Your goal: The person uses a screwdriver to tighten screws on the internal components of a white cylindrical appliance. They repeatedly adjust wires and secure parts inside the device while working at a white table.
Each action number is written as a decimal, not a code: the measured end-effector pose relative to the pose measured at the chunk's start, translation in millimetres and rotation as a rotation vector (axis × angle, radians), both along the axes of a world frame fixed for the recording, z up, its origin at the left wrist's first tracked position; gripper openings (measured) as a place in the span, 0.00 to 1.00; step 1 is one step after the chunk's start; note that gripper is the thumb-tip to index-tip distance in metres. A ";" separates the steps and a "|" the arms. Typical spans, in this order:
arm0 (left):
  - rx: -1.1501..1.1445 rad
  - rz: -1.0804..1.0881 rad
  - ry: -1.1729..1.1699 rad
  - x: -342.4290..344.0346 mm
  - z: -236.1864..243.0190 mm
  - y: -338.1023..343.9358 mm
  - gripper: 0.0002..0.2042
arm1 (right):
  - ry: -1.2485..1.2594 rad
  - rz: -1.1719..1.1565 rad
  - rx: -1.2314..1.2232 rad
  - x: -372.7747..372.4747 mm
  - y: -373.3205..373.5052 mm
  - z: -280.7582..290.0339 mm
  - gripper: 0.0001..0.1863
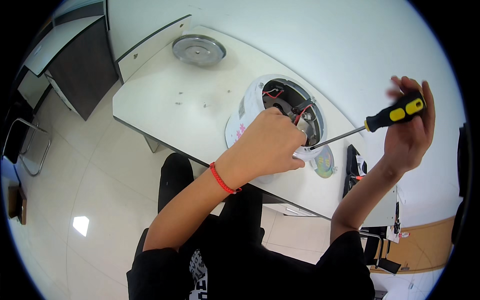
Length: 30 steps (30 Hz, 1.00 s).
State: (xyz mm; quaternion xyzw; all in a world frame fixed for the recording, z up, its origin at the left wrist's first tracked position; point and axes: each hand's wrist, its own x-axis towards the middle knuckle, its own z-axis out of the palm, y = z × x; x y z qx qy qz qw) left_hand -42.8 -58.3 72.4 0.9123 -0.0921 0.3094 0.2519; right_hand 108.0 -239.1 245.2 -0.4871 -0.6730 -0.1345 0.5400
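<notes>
A white round appliance [240,117] with pink flowers lies tilted on the table, its open end showing red wires and metal parts inside. My left hand [270,142] is closed over the near side of its rim; the fingertips reach into the opening and are partly hidden. On the right, my right hand [411,130] holds a screwdriver [397,115] by its black and yellow handle, with some fingers raised off it. The long shaft slants down to the left, and its tip meets the lower right of the rim.
A round metal plate [199,50] lies at the back left of the white table [160,125]. Several small screws [204,105] are scattered nearby. Right of the appliance are a shiny greenish disc [325,162] and a black case [354,167]. A wall borders the table's far side.
</notes>
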 end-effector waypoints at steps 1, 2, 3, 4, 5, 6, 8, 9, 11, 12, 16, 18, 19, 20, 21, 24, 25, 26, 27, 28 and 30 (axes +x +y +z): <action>-0.001 0.001 -0.006 -0.1 -0.2 0.4 0.16 | 0.046 0.094 -0.028 -4.5 1.9 -0.3 0.24; -0.001 0.002 -0.013 -0.1 -0.5 0.8 0.16 | 0.014 0.052 -0.016 4.6 -6.0 -2.3 0.23; -0.002 0.002 -0.010 0.3 -0.7 0.2 0.16 | -0.068 -0.081 0.033 11.5 -10.0 -2.4 0.23; -0.003 0.001 -0.008 0.8 -1.0 -0.3 0.16 | -0.143 -0.220 0.083 16.4 -12.2 -2.2 0.23; -0.004 0.000 -0.005 1.0 -1.2 -1.0 0.16 | -0.145 -0.234 0.070 18.1 -14.8 -2.6 0.24; -0.001 0.000 0.001 1.1 -0.7 -1.6 0.16 | -0.146 -0.250 0.056 13.4 -12.4 -2.2 0.25; 0.002 0.005 0.016 0.4 -0.2 -0.8 0.16 | -0.008 0.062 -0.045 -7.3 7.3 2.0 0.30; 0.000 0.006 0.012 -0.1 0.5 -0.6 0.16 | -0.032 0.024 -0.052 -5.9 5.5 3.1 0.30; -0.005 0.009 0.006 -1.1 1.7 -0.1 0.16 | -0.081 -0.053 -0.066 0.0 -2.9 5.7 0.32; -0.009 0.005 0.016 -1.4 2.6 -0.5 0.17 | -0.076 -0.180 -0.040 -0.3 -9.1 3.1 0.31; -0.042 -0.003 0.038 -2.0 8.6 -5.2 0.18 | -0.123 -0.361 0.018 -0.3 -2.8 -3.6 0.29; -0.051 0.005 0.006 -0.8 7.5 -8.0 0.18 | -0.112 -0.201 -0.040 -3.4 2.7 1.9 0.28; -0.047 0.014 -0.027 0.8 3.8 -8.8 0.18 | -0.090 -0.052 -0.095 -4.9 4.4 5.4 0.28; -0.044 0.023 -0.061 1.8 2.1 -9.0 0.18 | -0.164 -0.134 -0.091 -5.6 2.2 5.2 0.28; -0.043 0.014 -0.047 2.1 2.0 -9.2 0.17 | -0.156 -0.124 -0.073 -7.1 2.0 4.2 0.27; -0.033 -0.004 -0.001 2.1 3.9 -9.5 0.16 | -0.154 -0.209 0.014 -12.6 3.2 -0.1 0.26; -0.023 -0.005 0.018 2.2 5.2 -9.4 0.16 | -0.168 -0.316 0.065 -13.3 1.8 -2.2 0.25; -0.014 -0.005 0.036 2.4 5.7 -9.5 0.16 | -0.179 -0.379 0.095 -13.6 1.2 -3.4 0.25; -0.006 -0.003 0.020 2.4 5.2 -9.7 0.17 | -0.187 -0.443 0.124 -13.8 0.5 -4.7 0.24; 0.001 -0.001 0.004 2.0 4.3 -9.7 0.17 | -0.193 -0.464 0.133 -13.3 0.8 -5.4 0.24; 0.019 0.008 0.005 1.4 3.9 -9.7 0.18 | -0.139 -0.225 0.034 -10.6 4.1 -0.3 0.28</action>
